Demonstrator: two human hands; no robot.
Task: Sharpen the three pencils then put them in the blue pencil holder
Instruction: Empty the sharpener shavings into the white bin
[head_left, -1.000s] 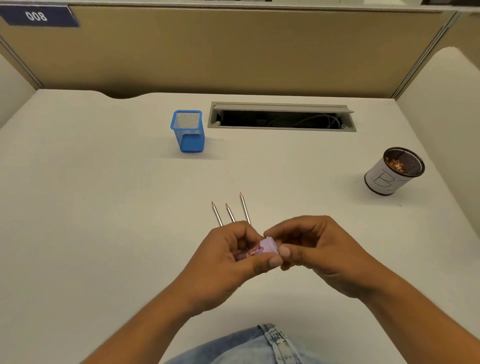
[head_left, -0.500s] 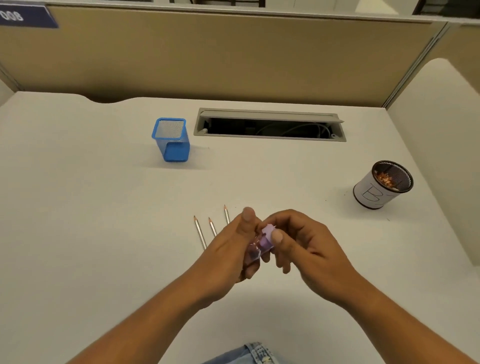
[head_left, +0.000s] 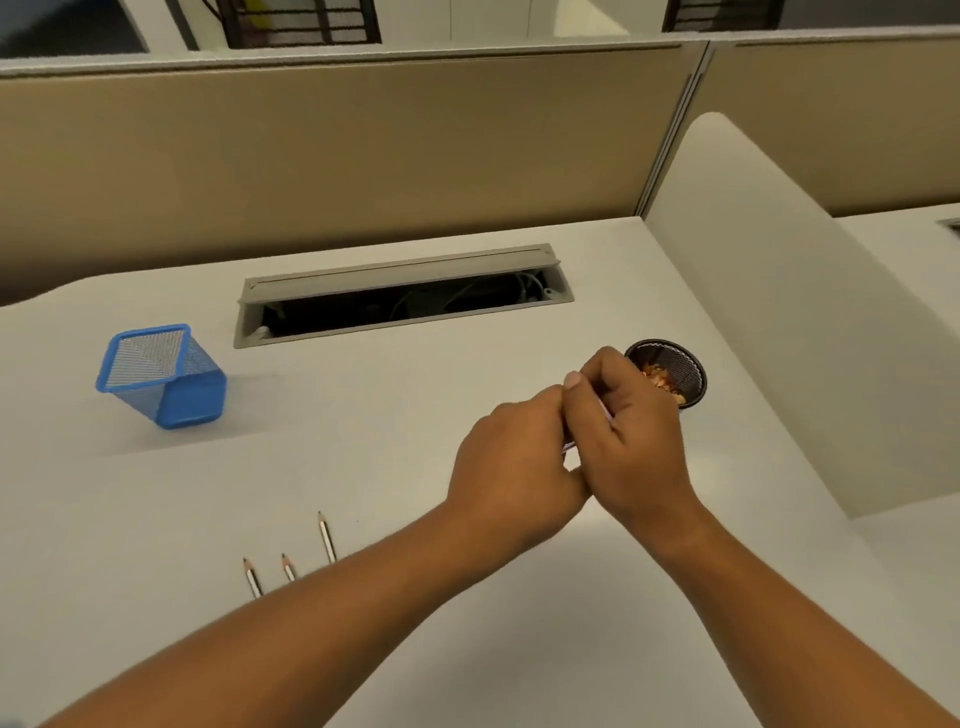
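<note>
The blue pencil holder (head_left: 161, 376) stands on its base at the far left of the pale desk (head_left: 363, 441), its mesh mouth facing up. Nearer the person and a little to the right lie the three pencils, side by side with their points away from the person: the left pencil (head_left: 252, 576), the middle pencil (head_left: 288, 566) and the right pencil (head_left: 326, 535), which reaches farthest forward. Their near ends are hidden under the left forearm (head_left: 311, 623), which crosses over them. None of them is in a hand, and they lie well apart from both the holder and the grip, to the left of the hands and closer to the person.

Behind, in the middle of the desk, a long cable slot (head_left: 400, 296) lies with its lid up and dark wires inside.

To the right of centre the two hands are pressed together. The left hand (head_left: 514, 467) is curled with its knuckles up, and the right hand (head_left: 628, 441) wraps against it with the thumb on top. Between them only a thin lilac sliver of the sharpener (head_left: 570, 447) shows; both hands are closed round it, but how each finger lies on it is hidden.

Just past the right hand's knuckles stands a black mesh cup (head_left: 685, 366) with orange-brown shavings in it. The fingers overlap its near rim in the view, and whether they touch it cannot be told
</note>
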